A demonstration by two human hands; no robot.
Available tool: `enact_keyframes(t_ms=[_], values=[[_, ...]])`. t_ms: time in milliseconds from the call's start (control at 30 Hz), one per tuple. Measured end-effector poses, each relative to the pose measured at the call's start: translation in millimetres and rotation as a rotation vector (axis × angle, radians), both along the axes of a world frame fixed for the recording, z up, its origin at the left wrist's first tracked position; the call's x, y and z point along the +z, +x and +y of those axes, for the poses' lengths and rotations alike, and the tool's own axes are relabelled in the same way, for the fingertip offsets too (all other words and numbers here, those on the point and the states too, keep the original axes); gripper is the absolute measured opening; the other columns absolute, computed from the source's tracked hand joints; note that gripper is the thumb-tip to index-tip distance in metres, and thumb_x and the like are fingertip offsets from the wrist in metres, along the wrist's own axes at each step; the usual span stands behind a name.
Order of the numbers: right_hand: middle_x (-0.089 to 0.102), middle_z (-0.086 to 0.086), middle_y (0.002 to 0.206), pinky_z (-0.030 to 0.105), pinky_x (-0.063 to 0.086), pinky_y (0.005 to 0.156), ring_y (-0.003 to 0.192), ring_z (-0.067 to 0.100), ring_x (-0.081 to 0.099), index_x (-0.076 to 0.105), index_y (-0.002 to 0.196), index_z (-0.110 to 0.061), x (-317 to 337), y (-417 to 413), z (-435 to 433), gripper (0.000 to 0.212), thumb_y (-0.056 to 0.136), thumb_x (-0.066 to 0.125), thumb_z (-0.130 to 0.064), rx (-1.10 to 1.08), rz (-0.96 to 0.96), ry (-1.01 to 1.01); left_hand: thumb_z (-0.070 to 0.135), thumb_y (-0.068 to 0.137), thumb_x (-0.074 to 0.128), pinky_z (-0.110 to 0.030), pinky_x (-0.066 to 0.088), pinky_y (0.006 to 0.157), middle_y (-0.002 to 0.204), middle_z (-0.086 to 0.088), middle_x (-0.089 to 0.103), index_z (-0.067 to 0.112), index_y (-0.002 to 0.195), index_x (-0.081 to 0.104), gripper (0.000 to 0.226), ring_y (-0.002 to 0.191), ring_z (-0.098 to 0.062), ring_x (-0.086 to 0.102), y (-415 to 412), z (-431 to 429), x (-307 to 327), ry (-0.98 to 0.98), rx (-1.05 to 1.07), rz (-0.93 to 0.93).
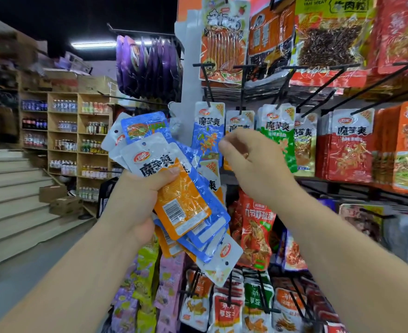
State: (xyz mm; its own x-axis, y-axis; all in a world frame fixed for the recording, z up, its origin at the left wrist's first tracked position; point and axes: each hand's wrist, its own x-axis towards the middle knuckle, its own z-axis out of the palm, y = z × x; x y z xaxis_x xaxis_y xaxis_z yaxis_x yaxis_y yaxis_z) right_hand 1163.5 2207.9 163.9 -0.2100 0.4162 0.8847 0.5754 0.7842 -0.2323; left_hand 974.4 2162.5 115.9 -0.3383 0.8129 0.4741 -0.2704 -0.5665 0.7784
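While the left hand (140, 195) is clutching the fanned snack packets (183, 207) at the rack (188, 68), the right hand (253, 164) is hovering curled, grip untellable, probably restocking; next is needing a packet's hole threaded onto the peg (209, 92)

A bundle of packets (181, 203) is held in the left grip (138, 195), just left of the right grip (253, 164), which is held before the hung packets (277, 131) on the rack (188, 87), while bottle shelves (78, 140) are set far behind on the left, with stairs (13, 188) further left and boxes (61, 200) between them.
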Motion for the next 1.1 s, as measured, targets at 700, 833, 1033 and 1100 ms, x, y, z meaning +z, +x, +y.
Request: enact_keyframes(t_ms=[700,833,1033,1100], values=[[0.060,0.010,0.071,0.039,0.042,0.058,0.060,0.021,0.050,0.056,0.085,-0.008,-159,-12,-24,0.026,0.104,0.059,-0.025,0.092,0.256,-0.476,0.000,0.084,0.071,-0.038,0.065,0.061,0.086,-0.007,0.080,0.015,0.099,0.073,0.022,0.068,-0.020,0.077,-24,-50,-109,-0.266,-0.051,-0.020],[0.070,0.016,0.083,0.050,0.050,0.066,0.078,0.038,0.063,0.065,0.095,-0.010,-110,7,-22,0.022,0.105,0.058,-0.029,0.008,0.278,-0.339,-0.002,0.087,0.069,-0.043,0.064,0.065,0.085,-0.007,0.079,0.014,0.100,0.074,0.022,0.066,-0.020,0.076,-29,-45,-87,-0.228,-0.012,-0.004],[0.062,0.014,0.068,0.040,0.040,0.058,0.059,0.028,0.047,0.064,0.083,-0.009,3,29,-6,0.027,0.102,0.062,-0.028,-0.016,0.326,-0.160,-0.003,0.088,0.070,-0.050,0.064,0.076,0.102,-0.014,0.079,0.011,0.113,0.073,0.029,0.083,-0.029,0.076,-13,-26,-23,-0.092,-0.082,0.068],[0.046,0.005,0.059,0.036,0.031,0.054,0.054,0.019,0.037,0.055,0.073,-0.009,36,31,4,0.034,0.101,0.061,-0.027,-0.042,0.328,-0.115,-0.002,0.088,0.071,-0.045,0.066,0.066,0.095,-0.012,0.080,0.011,0.111,0.073,0.026,0.075,-0.025,0.077,-5,-16,-3,-0.080,-0.105,0.080]])
